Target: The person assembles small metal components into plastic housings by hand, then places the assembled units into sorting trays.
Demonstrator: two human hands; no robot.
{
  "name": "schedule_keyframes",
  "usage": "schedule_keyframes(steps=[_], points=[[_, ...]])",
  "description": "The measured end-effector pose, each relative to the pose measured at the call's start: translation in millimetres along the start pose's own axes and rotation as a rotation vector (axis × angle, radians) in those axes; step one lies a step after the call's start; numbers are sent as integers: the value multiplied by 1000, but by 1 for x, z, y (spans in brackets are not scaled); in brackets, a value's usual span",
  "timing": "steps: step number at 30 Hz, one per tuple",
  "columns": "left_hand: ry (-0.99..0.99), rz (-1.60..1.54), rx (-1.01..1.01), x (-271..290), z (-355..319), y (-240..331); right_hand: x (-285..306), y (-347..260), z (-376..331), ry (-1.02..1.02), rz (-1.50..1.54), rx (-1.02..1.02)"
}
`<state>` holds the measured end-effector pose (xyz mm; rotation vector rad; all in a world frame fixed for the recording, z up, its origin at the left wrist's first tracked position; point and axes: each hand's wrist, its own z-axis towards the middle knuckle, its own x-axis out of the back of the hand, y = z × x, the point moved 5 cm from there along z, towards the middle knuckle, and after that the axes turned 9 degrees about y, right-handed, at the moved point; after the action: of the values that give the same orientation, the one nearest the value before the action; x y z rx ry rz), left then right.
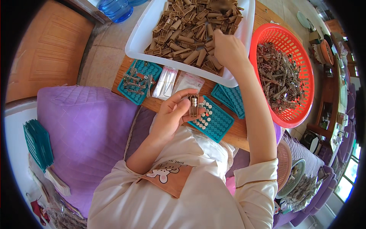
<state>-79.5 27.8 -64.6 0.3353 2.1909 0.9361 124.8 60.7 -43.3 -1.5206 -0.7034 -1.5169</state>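
Two hands (172, 112) are showing mid-frame and at upper centre. One white tub (139, 32) is holding too many brown pieces (187, 40) to count; one red basket (290, 42) is standing upper right; at least four teal trays (219, 128) are lying on the bench (240, 136).

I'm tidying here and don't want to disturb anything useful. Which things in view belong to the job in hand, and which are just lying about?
Apparently in the job:
left hand holding a brown frame
right hand at the brown pieces in the white tub
teal tray with pale discs

Probably lying about:
blue jug
purple quilted cover
teal stack at far left
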Motion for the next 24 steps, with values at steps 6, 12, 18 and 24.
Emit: schedule_keyframes(steps=[6, 12, 18, 24], points=[[4, -121, -66, -1, 5, 5, 53, -7, -33, 103, 818, -65], [-19, -174, -156, -10, 4, 8, 64, -16, -91, 105, 1159, -280], [-48, -78, -244, -20, 2, 8, 52, -21, -136, 79, 1455, -351], [-46, -57, -263, -30, -1, 5, 25, -21, -162, 89, 1673, -569]])
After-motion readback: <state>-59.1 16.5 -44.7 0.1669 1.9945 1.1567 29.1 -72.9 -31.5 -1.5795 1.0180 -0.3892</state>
